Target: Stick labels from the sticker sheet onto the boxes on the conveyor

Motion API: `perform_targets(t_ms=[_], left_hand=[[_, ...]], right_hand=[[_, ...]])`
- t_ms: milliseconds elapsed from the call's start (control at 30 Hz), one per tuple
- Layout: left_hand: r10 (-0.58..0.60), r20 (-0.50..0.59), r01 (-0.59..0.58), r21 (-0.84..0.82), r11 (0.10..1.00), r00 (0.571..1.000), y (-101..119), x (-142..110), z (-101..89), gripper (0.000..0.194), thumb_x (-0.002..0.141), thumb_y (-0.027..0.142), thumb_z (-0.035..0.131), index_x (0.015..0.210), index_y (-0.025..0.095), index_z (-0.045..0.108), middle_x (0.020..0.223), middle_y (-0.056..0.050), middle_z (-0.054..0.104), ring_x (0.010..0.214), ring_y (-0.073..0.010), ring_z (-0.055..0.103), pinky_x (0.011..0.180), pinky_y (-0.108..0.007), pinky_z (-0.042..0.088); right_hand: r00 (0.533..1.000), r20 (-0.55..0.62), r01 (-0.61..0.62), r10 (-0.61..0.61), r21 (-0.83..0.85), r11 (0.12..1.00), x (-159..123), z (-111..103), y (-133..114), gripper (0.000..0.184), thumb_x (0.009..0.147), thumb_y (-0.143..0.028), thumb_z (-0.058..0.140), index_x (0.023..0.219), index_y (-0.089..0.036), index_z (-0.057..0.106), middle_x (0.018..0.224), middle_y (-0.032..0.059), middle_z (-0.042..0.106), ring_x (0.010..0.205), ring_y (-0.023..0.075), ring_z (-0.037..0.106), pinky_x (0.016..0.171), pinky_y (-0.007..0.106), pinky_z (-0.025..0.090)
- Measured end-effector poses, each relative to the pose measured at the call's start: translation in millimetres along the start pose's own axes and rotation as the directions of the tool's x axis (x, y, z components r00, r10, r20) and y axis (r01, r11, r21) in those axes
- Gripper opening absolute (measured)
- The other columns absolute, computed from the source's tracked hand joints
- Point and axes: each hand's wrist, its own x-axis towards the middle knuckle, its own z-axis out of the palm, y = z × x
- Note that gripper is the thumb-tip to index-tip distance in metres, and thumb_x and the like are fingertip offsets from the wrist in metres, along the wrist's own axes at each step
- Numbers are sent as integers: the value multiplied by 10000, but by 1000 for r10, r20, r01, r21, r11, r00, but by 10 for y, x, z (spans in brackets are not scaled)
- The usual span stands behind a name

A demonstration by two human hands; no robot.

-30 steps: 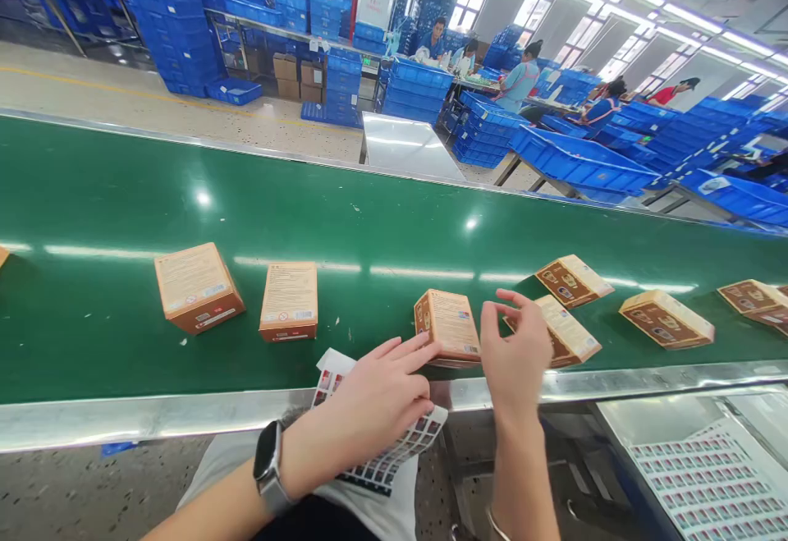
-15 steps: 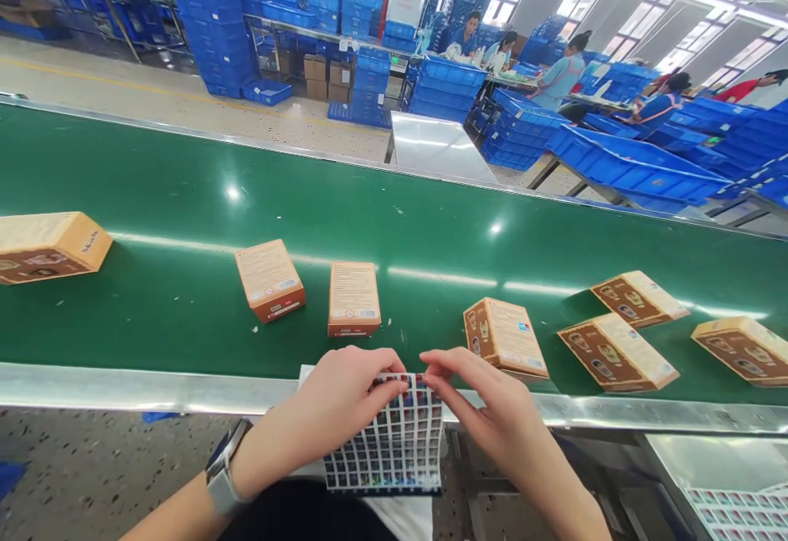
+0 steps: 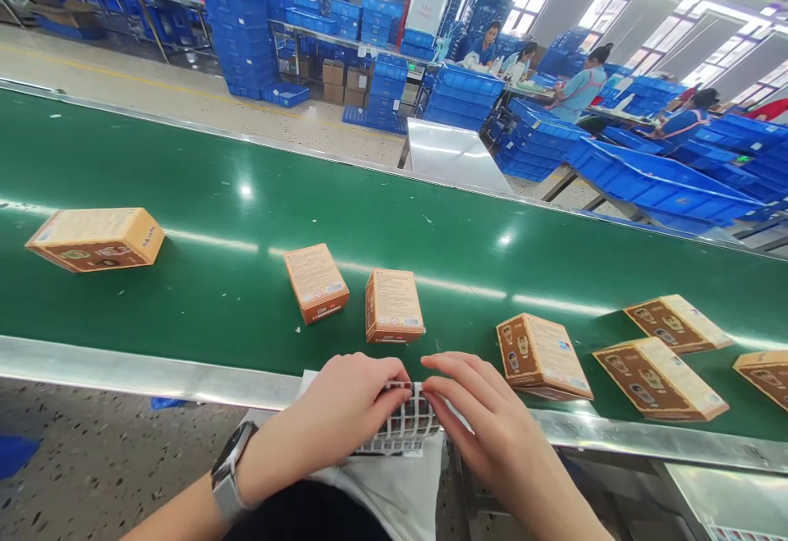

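Pinching the sticker sheet [image 3: 403,428] between thumb and fingers, the left hand [image 3: 341,405] holds it curved over the person's lap, near the metal rail [image 3: 153,375]. The right hand [image 3: 492,422] is narrowed at the sheet's upper right corner; whether it grips anything, one cannot tell. Beyond, a brown box [image 3: 395,301] sits on the green belt [image 3: 345,204].

A smooth, glossy green belt [image 3: 332,204] (white light streaks it) runs nine to three o'clock, edged in shiny metal [image 3: 148,375]. Matt cardboard box [image 3: 560,354] at four; slightly shiny paper sheet [image 3: 399,428] at six; smooth plastic crates [image 3: 237,32] at eleven.
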Motion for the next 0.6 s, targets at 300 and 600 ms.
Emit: perform_targets(t_ms=[300, 600], left_hand=[[424, -107, -394, 221, 892, 899, -211, 78, 38, 132, 888, 121, 609, 799, 182, 684, 1580, -57, 390, 1486, -310, 281, 1200, -520, 263], [383, -28, -362, 274, 891, 923, -171, 352, 182, 153, 857, 76, 618, 756, 159, 698, 1603, -73, 297, 1485, -284, 284, 1219, -471, 277]], right_hand=[[598, 98, -589, 795, 727, 353, 290, 235, 532, 330, 737, -520, 734, 826, -203, 707, 1118, 109, 739, 1028, 269, 675, 885, 409, 543], [461, 104, -598, 881, 770, 223, 501, 489, 801, 413, 601, -534, 770, 787, -168, 727, 830, 83, 751, 776, 231, 670, 690, 340, 527]])
